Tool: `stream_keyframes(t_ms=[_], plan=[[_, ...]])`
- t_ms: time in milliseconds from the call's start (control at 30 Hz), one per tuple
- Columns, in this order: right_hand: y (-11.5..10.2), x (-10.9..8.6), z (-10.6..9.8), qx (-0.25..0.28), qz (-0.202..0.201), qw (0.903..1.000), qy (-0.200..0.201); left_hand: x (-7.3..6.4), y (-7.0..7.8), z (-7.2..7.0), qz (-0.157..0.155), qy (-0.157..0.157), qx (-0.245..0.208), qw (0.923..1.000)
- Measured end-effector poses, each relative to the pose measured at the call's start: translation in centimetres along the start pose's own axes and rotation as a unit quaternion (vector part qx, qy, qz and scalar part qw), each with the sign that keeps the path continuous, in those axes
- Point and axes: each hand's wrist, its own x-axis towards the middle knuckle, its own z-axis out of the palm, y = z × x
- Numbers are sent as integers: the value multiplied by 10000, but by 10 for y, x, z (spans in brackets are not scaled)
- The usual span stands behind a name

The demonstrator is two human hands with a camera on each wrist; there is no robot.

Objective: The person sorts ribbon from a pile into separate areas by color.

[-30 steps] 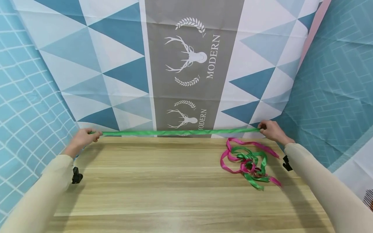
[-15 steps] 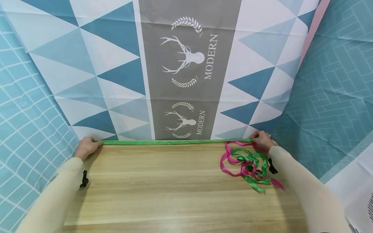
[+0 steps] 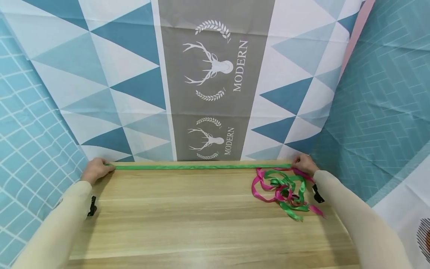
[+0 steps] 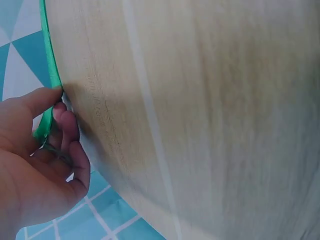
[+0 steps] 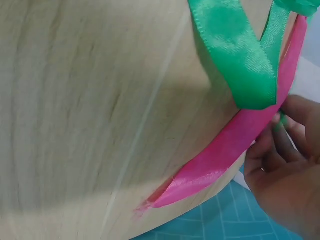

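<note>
Along the far edge of the counter (image 3: 188, 216), a green ribbon (image 3: 201, 167) lies stretched straight. Left hand (image 3: 97, 171): grip narrow, thumb and fingers pinching the ribbon's left end. Right hand (image 3: 305, 164): grip narrow, pinching the right end, just beside a loose pink-and-green ribbon tangle (image 3: 278, 194).

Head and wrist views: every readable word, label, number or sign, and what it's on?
"MODERN": printed sideways in white on the vertical grey stripe of the patterned back sheet, beside the upper white deer-head print.
"MODERN": same stripe, lower and smaller, beside the lower white deer-head print.
Tiny marks by the white leaf-wreath prints: too small to read.
No text visible on the straight shiny green ribbon or in either wrist view.
</note>
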Motion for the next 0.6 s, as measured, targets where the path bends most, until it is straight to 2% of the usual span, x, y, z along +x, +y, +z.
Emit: stream_keyframes(t_ms=[100,300,467,600], plan=[[3,-2,2,26,109,9996,249,-5,4,1,7,34,66,10000],[5,-2,8,79,215,9981,571,-14,14,4,-5,316,61,9995],[6,-4,13,-120,184,9982,563,-17,15,6,-6,400,27,9992],[-4,-15,6,-113,331,9985,422,-17,9,6,73,460,-99,9989]])
